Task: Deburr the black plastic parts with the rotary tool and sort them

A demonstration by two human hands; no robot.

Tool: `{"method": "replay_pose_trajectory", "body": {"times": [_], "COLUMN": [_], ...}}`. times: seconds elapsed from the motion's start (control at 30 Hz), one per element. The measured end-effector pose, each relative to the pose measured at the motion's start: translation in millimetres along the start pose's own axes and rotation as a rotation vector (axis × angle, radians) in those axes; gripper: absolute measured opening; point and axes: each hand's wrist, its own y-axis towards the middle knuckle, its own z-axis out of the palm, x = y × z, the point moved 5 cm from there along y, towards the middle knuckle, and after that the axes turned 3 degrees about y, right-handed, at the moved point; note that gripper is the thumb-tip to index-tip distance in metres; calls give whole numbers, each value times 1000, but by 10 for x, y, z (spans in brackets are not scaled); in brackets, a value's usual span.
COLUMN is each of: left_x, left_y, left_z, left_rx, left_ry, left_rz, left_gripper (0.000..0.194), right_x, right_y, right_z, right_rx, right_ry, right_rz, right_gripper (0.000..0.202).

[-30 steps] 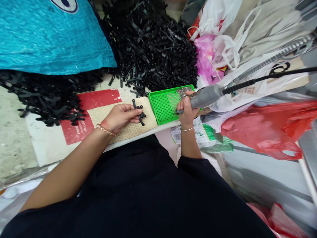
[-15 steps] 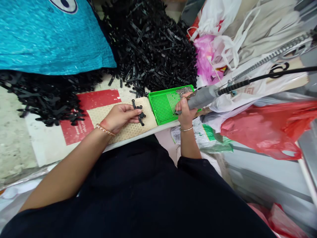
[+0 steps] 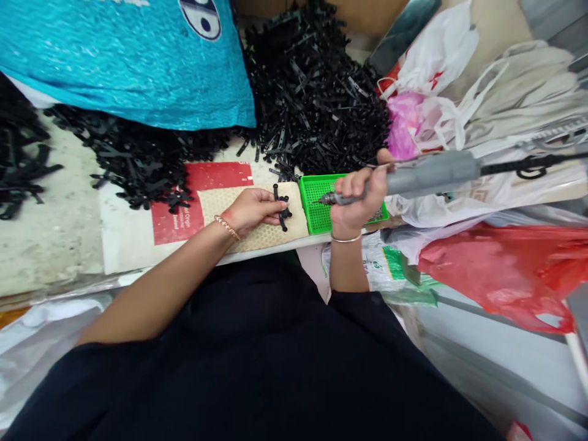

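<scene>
The left hand [image 3: 257, 211] pinches small black plastic pieces [image 3: 283, 222] over a beige honeycomb-patterned mat [image 3: 264, 237]; whether they're joined is too small to tell. The right hand [image 3: 358, 199] grips a grey cylindrical driver [image 3: 432, 174], its tip apart from them. Many loose black plastic parts [image 3: 316, 104] lie heaped, apparently unworked.

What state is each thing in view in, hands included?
Left hand: closed, pinching black pieces
Black pieces: held in the fingertips, over the tan pad
Tan pad: flat, beside the green tray
Right hand: closed around the grey tool
Grey tool: held, tip over the tray; running or not, cannot tell
Green tray: open-topped, metal bits at its right end
Black pile: loosely heaped
Red bag: crumpled
</scene>
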Motion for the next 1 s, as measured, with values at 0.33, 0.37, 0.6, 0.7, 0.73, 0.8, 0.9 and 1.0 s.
{"method": "replay_pose_trajectory", "body": {"times": [0.33, 0.37, 0.6, 0.7, 0.73, 0.8, 0.9, 1.0], "left_x": [9, 10, 24, 23, 22, 22, 26, 27], "left_y": [29, 30, 30, 30, 30, 30, 32, 35], "left_z": [11, 12, 13, 8, 8, 8, 11, 11], "left_rx": [24, 28, 51, 53, 53, 53, 56, 52], "left_ry": [-23, -25, -32, -24, -21, -20, -22, -18], "left_rz": [35, 34, 35, 39, 41, 42, 43, 49], "left_gripper": [38, 38, 37, 40, 41, 42, 41, 41], "right_x": [-413, -412, -424, -459, -464, -461, -445, -436], "right_y": [-127, -138, -160, -142, -138, -134, -146, -172], "right_z": [623, 618, 597, 556, 547, 547, 576, 583], "right_rx": [49, 39, 100, 100, 100, 123, 176, 143], "right_ry": [3, 3, -13, -91, -96, -97, -116, -129], "right_rz": [150, 150, 119, 129, 130, 120, 91, 95], "right_gripper": [58, 56, 53, 60, 61, 62, 64, 60]}}
